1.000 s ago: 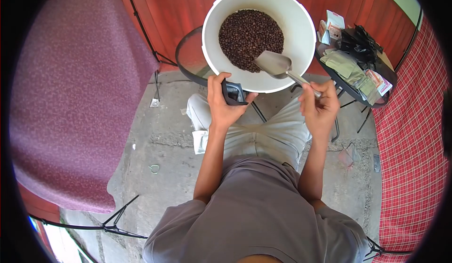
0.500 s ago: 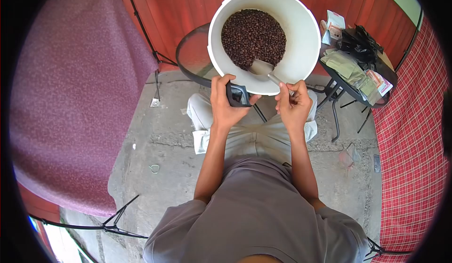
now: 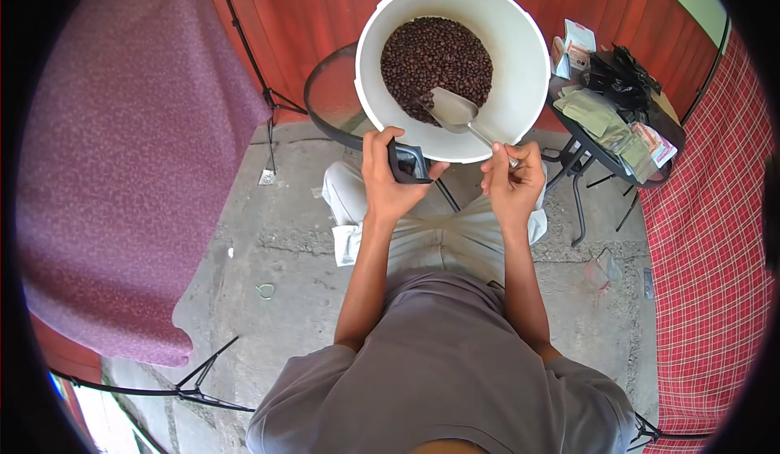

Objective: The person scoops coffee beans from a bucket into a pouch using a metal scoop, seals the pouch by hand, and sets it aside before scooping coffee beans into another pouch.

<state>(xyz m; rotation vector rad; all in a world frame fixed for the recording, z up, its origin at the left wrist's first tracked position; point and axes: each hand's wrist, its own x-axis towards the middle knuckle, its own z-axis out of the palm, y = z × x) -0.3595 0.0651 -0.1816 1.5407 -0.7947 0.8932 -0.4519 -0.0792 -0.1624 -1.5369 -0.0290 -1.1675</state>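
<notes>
A white bucket [image 3: 520, 68] stands tilted in front of me, with dark roasted coffee beans [image 3: 435, 56] over its bottom. My right hand [image 3: 515, 184] is closed round the handle of a metal scoop [image 3: 455, 109] at the bucket's near rim. The scoop's blade lies inside the bucket at the near edge of the beans, with a few beans at its tip. Just outside the rim, my left hand [image 3: 385, 179] grips a small black pouch [image 3: 413, 164] with its mouth open upward. What the pouch contains cannot be made out.
A round glass-topped table [image 3: 325, 97] stands behind the bucket. At right, a small dark table [image 3: 670, 129] bears greenish bags [image 3: 605, 125], a black plastic bag [image 3: 621, 76] and printed packets [image 3: 578, 44]. Purple cloth [image 3: 130, 170] hangs left, red checked cloth [image 3: 711, 251] right.
My right hand has shifted slightly right with the scoop, whose blade has turned and shows more of its inside, with a few beans at the tip. My left hand and the pouch stay nearly still.
</notes>
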